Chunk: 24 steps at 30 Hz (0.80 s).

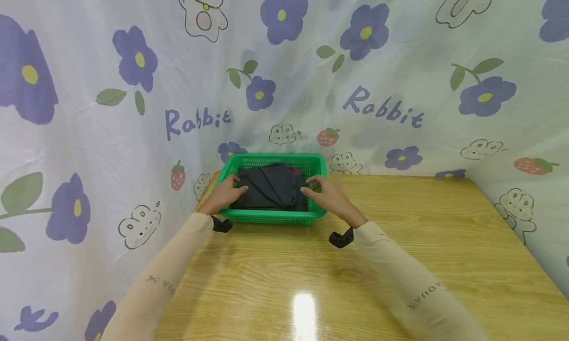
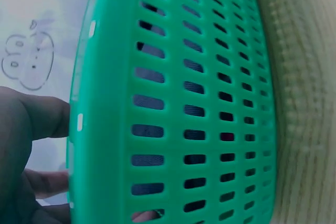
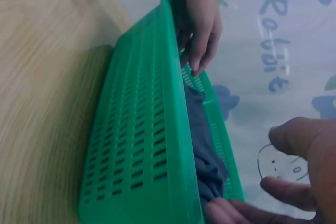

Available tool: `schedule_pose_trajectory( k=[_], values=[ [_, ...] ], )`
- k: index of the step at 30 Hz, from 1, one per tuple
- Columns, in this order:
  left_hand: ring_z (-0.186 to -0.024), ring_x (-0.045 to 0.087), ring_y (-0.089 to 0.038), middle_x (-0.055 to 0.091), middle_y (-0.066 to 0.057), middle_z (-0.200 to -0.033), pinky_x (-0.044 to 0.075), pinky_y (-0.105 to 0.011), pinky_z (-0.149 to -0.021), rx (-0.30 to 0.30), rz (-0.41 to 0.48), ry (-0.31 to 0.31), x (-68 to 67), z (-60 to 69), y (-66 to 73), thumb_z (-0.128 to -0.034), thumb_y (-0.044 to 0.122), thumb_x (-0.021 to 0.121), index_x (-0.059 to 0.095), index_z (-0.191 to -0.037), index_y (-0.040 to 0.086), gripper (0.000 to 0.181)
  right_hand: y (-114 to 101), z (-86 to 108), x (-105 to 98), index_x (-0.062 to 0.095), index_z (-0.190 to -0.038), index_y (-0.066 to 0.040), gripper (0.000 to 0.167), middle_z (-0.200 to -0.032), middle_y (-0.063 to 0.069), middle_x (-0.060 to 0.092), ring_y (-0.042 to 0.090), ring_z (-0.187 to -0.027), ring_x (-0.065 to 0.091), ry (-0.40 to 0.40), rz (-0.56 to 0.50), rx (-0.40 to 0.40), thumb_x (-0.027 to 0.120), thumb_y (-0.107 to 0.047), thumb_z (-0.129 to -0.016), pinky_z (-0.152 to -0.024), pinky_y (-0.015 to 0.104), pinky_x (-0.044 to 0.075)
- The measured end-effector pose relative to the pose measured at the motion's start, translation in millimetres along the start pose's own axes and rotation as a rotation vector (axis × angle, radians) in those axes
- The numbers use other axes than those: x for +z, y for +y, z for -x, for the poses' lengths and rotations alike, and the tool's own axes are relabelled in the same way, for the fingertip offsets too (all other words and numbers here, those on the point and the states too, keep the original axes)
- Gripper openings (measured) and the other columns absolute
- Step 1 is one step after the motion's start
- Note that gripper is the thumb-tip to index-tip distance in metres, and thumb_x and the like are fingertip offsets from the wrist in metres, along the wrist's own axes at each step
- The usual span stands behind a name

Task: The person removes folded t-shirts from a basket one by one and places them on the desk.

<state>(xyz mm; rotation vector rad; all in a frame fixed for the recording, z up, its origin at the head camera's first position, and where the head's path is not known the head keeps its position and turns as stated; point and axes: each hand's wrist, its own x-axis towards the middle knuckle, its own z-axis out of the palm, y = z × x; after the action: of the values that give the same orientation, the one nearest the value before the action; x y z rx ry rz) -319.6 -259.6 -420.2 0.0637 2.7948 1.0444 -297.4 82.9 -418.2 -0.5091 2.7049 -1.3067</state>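
Dark folded cloth (image 1: 266, 187) lies inside a green perforated basket (image 1: 271, 214), with a small red bit (image 1: 294, 170) showing at its back right. At the basket's left end, my left hand (image 1: 224, 193) reaches over the rim, its relaxed fingers beside the cloth; the right wrist view shows this hand (image 3: 199, 24) hanging into the basket. My right hand (image 1: 332, 197) is over the right end with thumb and fingers spread near the cloth's edge. In the right wrist view, lower fingertips of that hand (image 3: 310, 166) are at the rim. Whether either hand touches the cloth, I cannot tell.
The basket stands at the back left of a wooden table (image 1: 400, 222), close to a patterned curtain (image 1: 302, 108) that hangs behind and along the left. A dark wrist device (image 1: 222, 225) is below the left wrist, another (image 1: 341, 238) below the right.
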Motion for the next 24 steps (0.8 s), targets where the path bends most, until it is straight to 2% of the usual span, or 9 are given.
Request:
schedule_pose_trajectory(
  k=[2,6,8,12,15,18,24],
  values=[
    [-0.130,0.051,-0.045,0.045,-0.027,-0.150,0.047,-0.057,-0.100,-0.024,0.026,-0.018,-1.7,-1.0,0.7,-0.1078,0.035,0.053,0.032,-0.155,-0.002,0.064,-4.9,-4.8,6.5,0.054,-0.145,-0.009,0.058,-0.129,0.013,0.065,0.027,-0.098,0.069,-0.028,0.029,0.013,0.062,-0.048,-0.102,-0.079,0.042,0.056],
    [-0.139,0.041,-0.047,0.037,-0.028,-0.156,0.041,-0.060,-0.107,-0.058,0.064,-0.046,-4.1,-2.3,1.6,-0.1082,0.036,0.053,0.029,-0.157,-0.001,0.066,-15.0,-13.1,18.7,0.040,-0.155,-0.007,0.070,-0.142,0.018,0.057,0.034,-0.121,0.061,-0.104,0.074,0.035,0.062,-0.048,-0.102,-0.098,0.050,0.051],
    [-0.141,0.040,-0.047,0.035,-0.028,-0.157,0.040,-0.060,-0.108,-0.065,0.074,-0.055,-4.4,-2.3,1.6,-0.1084,0.035,0.052,0.027,-0.158,-0.001,0.066,-18.1,-16.6,24.8,0.027,-0.161,-0.006,0.079,-0.151,0.022,0.049,0.038,-0.133,0.053,-0.126,0.049,0.060,0.062,-0.046,-0.102,-0.106,0.053,0.046],
    [-0.142,0.038,-0.047,0.032,-0.028,-0.159,0.039,-0.060,-0.109,-0.071,0.089,-0.064,-5.0,-2.6,1.6,-0.1084,0.033,0.053,0.026,-0.158,-0.002,0.066,-18.8,-24.2,35.8,0.005,-0.164,-0.008,0.094,-0.154,0.029,0.043,0.043,-0.135,0.050,-0.093,-0.045,0.142,0.066,-0.040,-0.101,-0.108,0.055,0.043],
    [-0.142,0.038,-0.047,0.032,-0.029,-0.159,0.039,-0.060,-0.109,-0.069,0.094,-0.066,-5.6,-4.6,0.4,-0.1082,0.031,0.054,0.026,-0.158,-0.003,0.067,-15.8,-29.9,41.2,0.002,-0.164,-0.009,0.096,-0.153,0.031,0.042,0.044,-0.134,0.050,-0.059,-0.112,0.195,0.068,-0.036,-0.100,-0.107,0.055,0.044],
    [-0.142,0.038,-0.047,0.031,-0.028,-0.160,0.039,-0.060,-0.109,-0.070,0.101,-0.064,-5.8,-6.8,-0.7,-0.1079,0.030,0.055,0.027,-0.159,-0.003,0.067,-12.2,-34.2,43.8,0.001,-0.165,-0.010,0.097,-0.158,0.031,0.035,0.046,-0.140,0.043,-0.062,-0.193,0.230,0.069,-0.034,-0.100,-0.110,0.057,0.041],
    [-0.146,0.031,-0.046,0.024,-0.026,-0.164,0.034,-0.062,-0.113,-0.085,0.158,-0.059,-6.6,-11.9,0.6,-0.1076,0.032,0.055,0.027,-0.159,-0.001,0.067,-6.2,-41.4,47.8,0.004,-0.164,-0.013,0.098,-0.158,0.030,0.035,0.046,-0.140,0.042,-0.027,-0.330,0.254,0.073,-0.027,-0.098,-0.110,0.058,0.040]
  ],
)
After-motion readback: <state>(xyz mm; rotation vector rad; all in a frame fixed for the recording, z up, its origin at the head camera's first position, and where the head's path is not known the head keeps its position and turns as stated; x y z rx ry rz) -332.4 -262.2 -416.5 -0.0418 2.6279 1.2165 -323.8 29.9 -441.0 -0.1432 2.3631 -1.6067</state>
